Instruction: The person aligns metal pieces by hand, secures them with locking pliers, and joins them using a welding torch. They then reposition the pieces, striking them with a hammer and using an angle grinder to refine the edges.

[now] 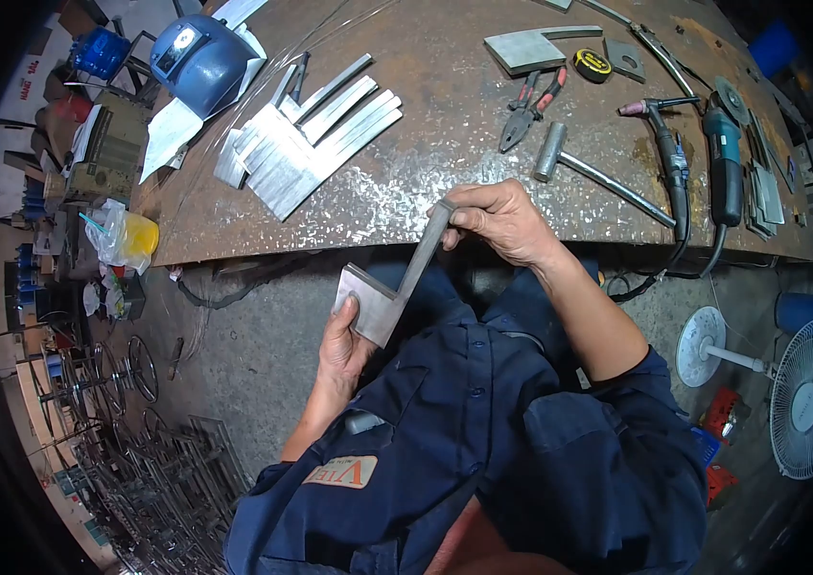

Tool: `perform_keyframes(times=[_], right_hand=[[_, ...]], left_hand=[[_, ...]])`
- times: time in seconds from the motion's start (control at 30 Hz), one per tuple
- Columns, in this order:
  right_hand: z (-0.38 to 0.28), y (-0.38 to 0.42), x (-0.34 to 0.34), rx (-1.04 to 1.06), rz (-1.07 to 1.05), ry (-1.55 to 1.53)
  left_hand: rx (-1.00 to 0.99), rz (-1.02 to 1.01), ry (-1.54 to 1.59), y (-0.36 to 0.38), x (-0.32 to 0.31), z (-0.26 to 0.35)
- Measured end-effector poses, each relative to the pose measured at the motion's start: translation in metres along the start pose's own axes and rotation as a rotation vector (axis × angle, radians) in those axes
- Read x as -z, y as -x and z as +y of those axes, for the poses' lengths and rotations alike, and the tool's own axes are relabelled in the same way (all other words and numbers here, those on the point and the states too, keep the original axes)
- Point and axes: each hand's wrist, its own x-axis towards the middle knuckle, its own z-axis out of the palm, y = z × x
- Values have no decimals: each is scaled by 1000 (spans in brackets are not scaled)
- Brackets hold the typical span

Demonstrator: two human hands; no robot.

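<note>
Between my two hands is a flat grey metal plate [369, 305] with a long narrow arm on one side, held in front of the table edge. My left hand [341, 347] grips the wide end, its thumb on the face. Fingers of my right hand [500, 222] pinch the tip of the narrow arm. On the table to the left lies a stack of similar metal plates [284, 174]. A hammer [608, 174] and pliers [525, 117] rest beyond my right hand.
On the rusty metal table [445, 105] are a welding helmet [203, 65], a tape measure [592, 64], a welding torch [665, 144] and an angle grinder [724, 158]. A fan [809, 401] stands at right; metal frames [152, 479] crowd the lower left floor.
</note>
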Motion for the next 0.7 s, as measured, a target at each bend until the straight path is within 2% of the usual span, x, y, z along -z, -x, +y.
perform_keyframes(times=[0.23,0.33,0.4,0.57,0.63,0.7], right_hand=[[6,4,2,22,-29,-78],[0,4,2,56,-110,-91],[-10,4,2,84,-286,-255],[-27,7,5,-106,-355,-147],[-22,4,1,120,-303,-2],[-22,6,0,103,-254,-14]], left_hand=[[-79,-55,-80,8,-14,10],[-114,-82,-145,12,-16,19],[-105,-118,-200,13,-17,26],[-49,-122,-157,18,-19,25],[-35,-127,-136,18,-20,21],[-30,-120,-125,17,-19,17]])
